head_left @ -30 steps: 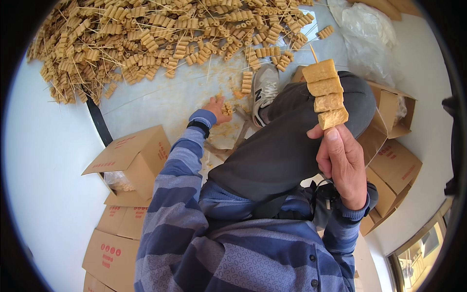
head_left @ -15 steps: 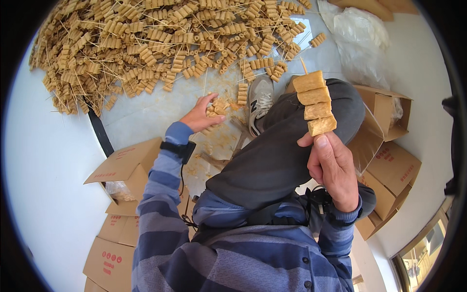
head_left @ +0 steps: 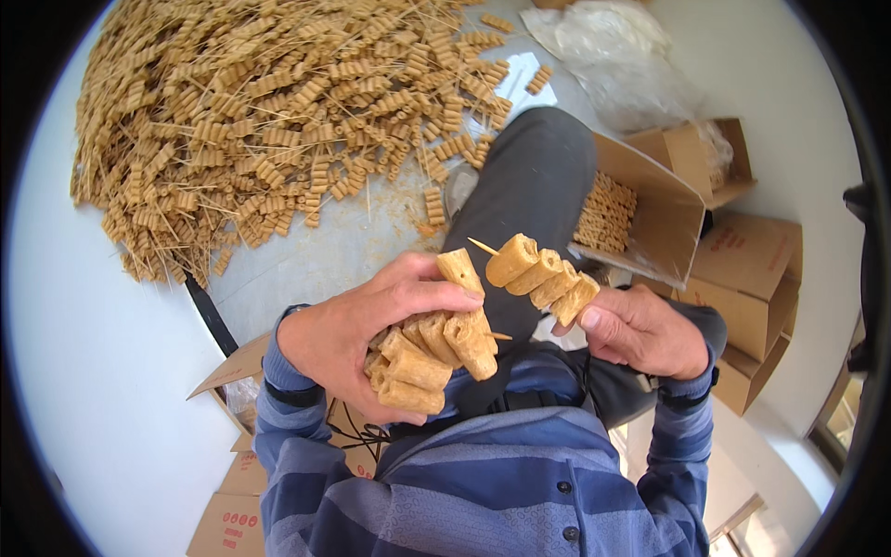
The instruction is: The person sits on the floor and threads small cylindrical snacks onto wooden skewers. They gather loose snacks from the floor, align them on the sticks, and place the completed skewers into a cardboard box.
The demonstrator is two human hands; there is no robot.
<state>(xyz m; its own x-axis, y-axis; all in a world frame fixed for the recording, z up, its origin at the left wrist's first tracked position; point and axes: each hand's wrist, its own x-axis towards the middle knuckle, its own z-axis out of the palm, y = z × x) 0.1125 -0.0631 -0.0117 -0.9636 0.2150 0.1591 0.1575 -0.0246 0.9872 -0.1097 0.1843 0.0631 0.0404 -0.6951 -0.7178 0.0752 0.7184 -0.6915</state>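
My left hand (head_left: 357,334) grips a bunch of tan skewered rolls (head_left: 418,357), hollow tube-shaped pieces; one loose-looking roll (head_left: 459,269) sits under the thumb, and a pointed stick tip sticks out at the bunch's right side. In my right hand (head_left: 645,334) is a single skewer of rolls (head_left: 543,277), pinched at its lower right end between thumb and fingers. Its pointed tip faces up and left, toward the left hand's bunch but apart from it. Both hands are over my lap.
A large pile of skewered rolls (head_left: 269,121) covers the floor ahead. An open cardboard box (head_left: 664,213) right of my knee holds rows of rolls. More cardboard boxes (head_left: 747,255) stand at right and lower left. Clear plastic bags (head_left: 622,56) lie at the far right.
My left hand has come up from the crumb-strewn floor with a bunch of skewered rolls. My right hand has lowered its skewer and tilted it left. The view has shifted, showing the filled box.
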